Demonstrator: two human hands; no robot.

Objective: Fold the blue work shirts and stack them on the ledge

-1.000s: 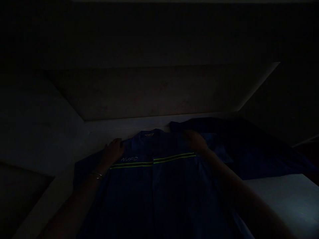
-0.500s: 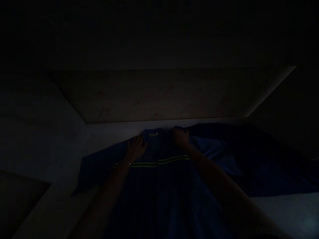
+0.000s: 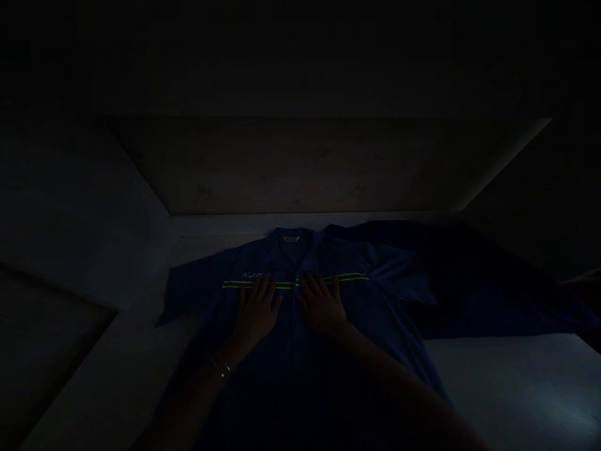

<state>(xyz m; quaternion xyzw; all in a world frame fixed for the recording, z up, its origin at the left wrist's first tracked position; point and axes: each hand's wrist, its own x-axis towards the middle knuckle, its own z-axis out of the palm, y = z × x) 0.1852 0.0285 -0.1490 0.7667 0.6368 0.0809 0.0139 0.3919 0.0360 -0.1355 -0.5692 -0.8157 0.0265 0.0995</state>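
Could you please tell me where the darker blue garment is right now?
In the head view, the darker blue garment lies on the pale surface at right, partly overlapped by a sleeve of the lighter blue shirt.

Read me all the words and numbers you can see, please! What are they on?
"NJP": pale letters on the chest of the blue shirt; they run up to the left fingers, so I can't tell whether more letters follow.
Collar label, inside the shirt's neck: has marks, but too small and dark to read.
I can't make out any other writing or any numbers.
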